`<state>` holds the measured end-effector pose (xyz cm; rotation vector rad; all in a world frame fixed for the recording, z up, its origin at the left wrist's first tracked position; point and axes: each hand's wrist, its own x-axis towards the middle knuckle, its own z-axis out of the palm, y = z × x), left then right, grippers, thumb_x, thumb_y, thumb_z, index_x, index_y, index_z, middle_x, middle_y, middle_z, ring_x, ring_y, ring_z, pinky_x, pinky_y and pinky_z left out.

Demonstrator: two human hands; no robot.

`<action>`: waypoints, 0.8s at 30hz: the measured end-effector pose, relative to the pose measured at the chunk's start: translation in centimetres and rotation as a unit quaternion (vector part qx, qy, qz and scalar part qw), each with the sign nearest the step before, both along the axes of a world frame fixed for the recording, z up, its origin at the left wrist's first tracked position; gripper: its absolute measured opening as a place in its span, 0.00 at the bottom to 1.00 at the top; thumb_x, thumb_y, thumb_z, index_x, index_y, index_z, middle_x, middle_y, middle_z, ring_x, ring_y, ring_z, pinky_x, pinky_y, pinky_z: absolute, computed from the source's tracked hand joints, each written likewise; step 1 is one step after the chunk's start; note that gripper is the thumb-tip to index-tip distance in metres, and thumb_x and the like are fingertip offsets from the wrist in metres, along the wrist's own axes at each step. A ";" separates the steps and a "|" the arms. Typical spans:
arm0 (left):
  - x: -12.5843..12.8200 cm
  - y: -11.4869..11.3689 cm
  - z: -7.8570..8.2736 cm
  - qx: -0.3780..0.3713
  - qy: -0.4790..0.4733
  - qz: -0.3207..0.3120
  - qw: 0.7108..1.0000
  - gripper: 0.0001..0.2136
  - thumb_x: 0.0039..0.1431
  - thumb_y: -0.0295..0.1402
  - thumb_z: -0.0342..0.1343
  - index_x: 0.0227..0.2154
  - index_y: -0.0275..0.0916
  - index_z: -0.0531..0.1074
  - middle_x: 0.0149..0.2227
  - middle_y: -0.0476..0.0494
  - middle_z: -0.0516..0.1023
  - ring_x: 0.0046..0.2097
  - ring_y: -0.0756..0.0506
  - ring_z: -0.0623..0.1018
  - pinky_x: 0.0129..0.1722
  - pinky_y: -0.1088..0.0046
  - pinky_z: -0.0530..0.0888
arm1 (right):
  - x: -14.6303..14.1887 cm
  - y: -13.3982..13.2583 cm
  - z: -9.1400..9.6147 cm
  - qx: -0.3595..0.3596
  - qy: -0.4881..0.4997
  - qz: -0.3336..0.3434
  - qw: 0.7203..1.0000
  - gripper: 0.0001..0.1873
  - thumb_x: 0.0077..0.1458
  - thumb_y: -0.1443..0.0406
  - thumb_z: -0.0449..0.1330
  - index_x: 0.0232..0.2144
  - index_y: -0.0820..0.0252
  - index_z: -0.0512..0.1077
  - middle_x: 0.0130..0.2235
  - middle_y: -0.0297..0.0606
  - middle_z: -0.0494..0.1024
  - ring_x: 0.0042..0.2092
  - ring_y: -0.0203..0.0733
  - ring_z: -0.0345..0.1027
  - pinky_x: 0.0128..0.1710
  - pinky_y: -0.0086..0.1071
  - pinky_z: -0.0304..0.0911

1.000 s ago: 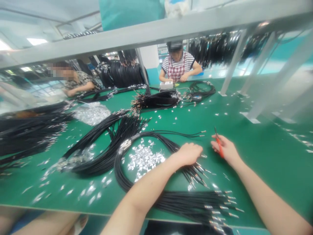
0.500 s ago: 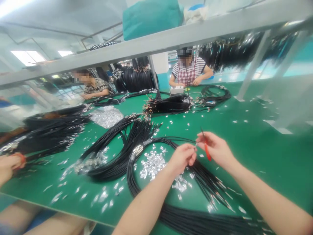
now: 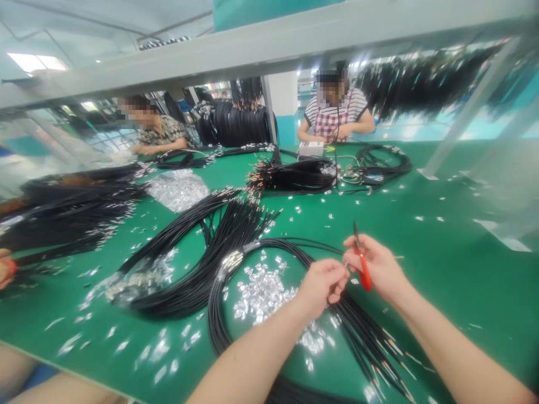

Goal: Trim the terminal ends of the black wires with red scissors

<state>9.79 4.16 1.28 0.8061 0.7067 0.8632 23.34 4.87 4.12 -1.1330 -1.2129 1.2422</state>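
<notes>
My left hand (image 3: 324, 283) is closed, its fingertips pinching the end of a black cable (image 3: 314, 242) from the coil in front of me. Close to its right, my right hand (image 3: 377, 266) holds what look like red-handled scissors (image 3: 364, 271), dark blade pointing up. The fingertips of both hands nearly meet at the cable's end, which they partly hide. Below them fans out a bundle of black cables (image 3: 357, 320) with stripped, coppery ends. Silvery foil scraps (image 3: 265, 289) lie heaped inside the cable coil (image 3: 214, 303).
More black cable bundles (image 3: 185, 292) and a clear bag of foil scraps (image 3: 179, 189) cover the left of the green table (image 3: 463, 269). A grey shelf beam (image 3: 261, 47) crosses above. Two co-workers sit opposite; another person's hand (image 3: 5, 269) shows at the left edge.
My view has shifted, so both hands appear slightly lower and further right. They keep their grip on the cable end and the scissors. The neighbour's hand at left is now mostly out of view.
</notes>
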 end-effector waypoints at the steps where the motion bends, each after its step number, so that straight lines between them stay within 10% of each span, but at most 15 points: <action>1: 0.0 0.0 0.0 -0.006 0.001 -0.008 1.000 0.12 0.45 0.37 0.59 0.23 0.33 0.67 0.16 0.53 0.61 0.16 0.57 0.58 0.12 0.81 0.48 | -0.1 -0.1 0.1 0.004 -0.010 0.003 1.000 0.16 0.40 0.62 0.65 0.32 0.59 0.65 0.21 0.26 0.68 0.21 0.29 0.60 0.22 0.26 0.57; 24: 0.5 -0.7 -0.1 0.049 0.004 0.109 0.993 0.12 0.46 0.37 0.60 0.21 0.34 0.65 0.18 0.51 0.67 0.18 0.55 0.64 0.17 0.79 0.60 | -0.7 -1.1 -0.7 0.017 0.048 -0.055 0.997 0.18 0.37 0.61 0.67 0.32 0.58 0.69 0.28 0.32 0.74 0.29 0.35 0.67 0.32 0.32 0.64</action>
